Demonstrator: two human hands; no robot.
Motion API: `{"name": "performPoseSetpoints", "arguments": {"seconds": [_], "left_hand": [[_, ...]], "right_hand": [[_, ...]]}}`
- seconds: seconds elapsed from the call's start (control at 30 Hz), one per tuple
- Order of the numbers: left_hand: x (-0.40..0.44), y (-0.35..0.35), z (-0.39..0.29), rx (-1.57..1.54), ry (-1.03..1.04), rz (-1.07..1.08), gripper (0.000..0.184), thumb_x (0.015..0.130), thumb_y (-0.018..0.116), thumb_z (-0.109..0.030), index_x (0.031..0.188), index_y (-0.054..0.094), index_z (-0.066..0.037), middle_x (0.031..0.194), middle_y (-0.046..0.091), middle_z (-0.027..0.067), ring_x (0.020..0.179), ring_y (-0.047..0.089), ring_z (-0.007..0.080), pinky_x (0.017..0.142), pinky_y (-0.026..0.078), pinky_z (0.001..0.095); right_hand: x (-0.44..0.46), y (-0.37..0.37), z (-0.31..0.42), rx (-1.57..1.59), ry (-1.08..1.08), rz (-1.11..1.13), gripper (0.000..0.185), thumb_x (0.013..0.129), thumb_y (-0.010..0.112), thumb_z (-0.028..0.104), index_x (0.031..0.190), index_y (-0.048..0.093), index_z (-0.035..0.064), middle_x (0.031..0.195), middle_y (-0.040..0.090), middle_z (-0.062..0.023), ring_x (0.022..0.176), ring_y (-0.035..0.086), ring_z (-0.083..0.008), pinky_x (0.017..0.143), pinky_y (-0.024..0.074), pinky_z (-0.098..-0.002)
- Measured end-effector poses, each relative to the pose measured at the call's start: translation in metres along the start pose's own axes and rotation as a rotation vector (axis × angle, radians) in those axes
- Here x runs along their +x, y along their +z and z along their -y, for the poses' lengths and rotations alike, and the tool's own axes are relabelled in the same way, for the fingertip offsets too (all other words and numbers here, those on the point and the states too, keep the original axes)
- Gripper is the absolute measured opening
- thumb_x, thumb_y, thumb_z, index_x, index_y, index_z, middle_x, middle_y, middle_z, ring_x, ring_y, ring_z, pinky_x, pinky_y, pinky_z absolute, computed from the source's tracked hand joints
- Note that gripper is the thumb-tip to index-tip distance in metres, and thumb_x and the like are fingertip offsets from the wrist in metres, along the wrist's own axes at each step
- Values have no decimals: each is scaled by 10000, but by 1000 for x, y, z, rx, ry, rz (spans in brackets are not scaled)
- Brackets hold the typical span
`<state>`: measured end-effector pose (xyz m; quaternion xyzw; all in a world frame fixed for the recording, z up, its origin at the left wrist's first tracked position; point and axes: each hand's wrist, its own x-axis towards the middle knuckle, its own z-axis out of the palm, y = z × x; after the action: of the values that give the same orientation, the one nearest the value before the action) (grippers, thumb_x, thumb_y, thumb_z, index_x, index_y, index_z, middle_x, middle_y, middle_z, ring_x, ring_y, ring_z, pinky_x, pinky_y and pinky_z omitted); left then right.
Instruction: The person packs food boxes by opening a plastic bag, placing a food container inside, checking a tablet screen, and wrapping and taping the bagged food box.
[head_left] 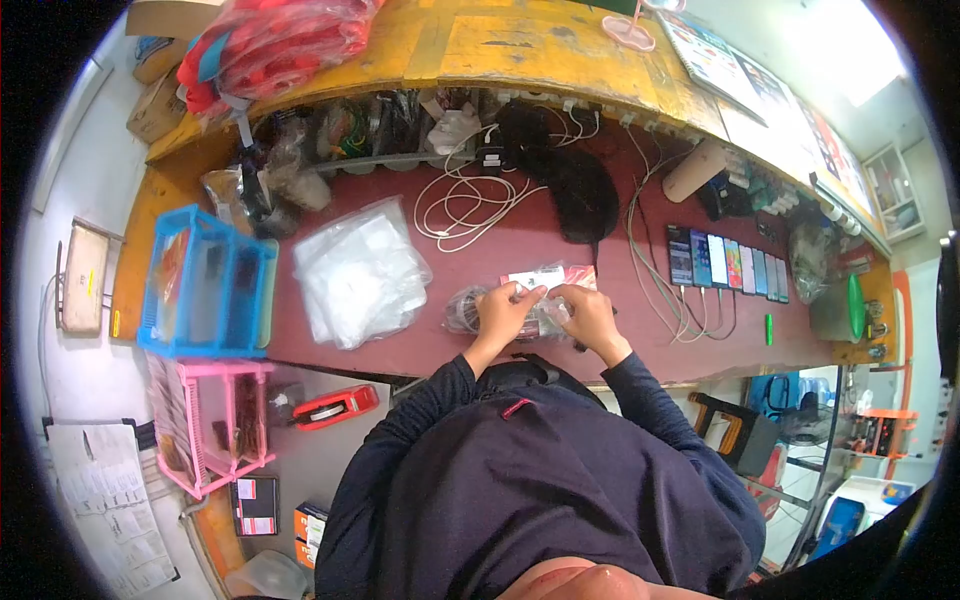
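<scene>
Near the front edge of the maroon desk, my left hand (504, 313) is closed in a pinch on a crinkled clear plastic bag (545, 322). Dark coiled-looking contents (463, 312) show through the plastic at its left side; what they are I cannot make out. My right hand (591, 318), fingers bent together, grips the bag from the right. Just beyond my fingertips is a white, red and orange printed card or box (548, 277). My fingers partly cover both the bag and this printed piece.
A stack of clear plastic bags (362, 272) lies left, beside a blue plastic rack (205, 290). White cables (470, 205) and a black cloth-like item (580, 190) are behind. Several phones (718, 262) stand in a row at right, plugged in. A yellow shelf (480, 45) overhangs the back.
</scene>
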<state>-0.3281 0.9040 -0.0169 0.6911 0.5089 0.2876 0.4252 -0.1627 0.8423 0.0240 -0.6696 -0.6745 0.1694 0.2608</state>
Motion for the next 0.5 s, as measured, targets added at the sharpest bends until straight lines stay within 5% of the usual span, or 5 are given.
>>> {"name": "performPoseSetpoints", "arguments": {"seconds": [0.23,0.5], "left_hand": [[-4,-1,13,-249,58,84,319,745,794,-281,976,716,-75,689,628,-18,557,468,32,498,378,217],[0,0,5,-250,-108,156,220,787,770,-186,925,715,-23,736,665,21,584,557,41,513,433,217]], "right_hand": [[-7,18,-13,464,161,-191,158,777,628,71,927,663,36,811,677,-116,728,636,-171,665,487,-307],[2,14,-30,714,381,163,130,836,613,120,922,654,33,824,657,-25,765,572,-91,694,445,-239]]}}
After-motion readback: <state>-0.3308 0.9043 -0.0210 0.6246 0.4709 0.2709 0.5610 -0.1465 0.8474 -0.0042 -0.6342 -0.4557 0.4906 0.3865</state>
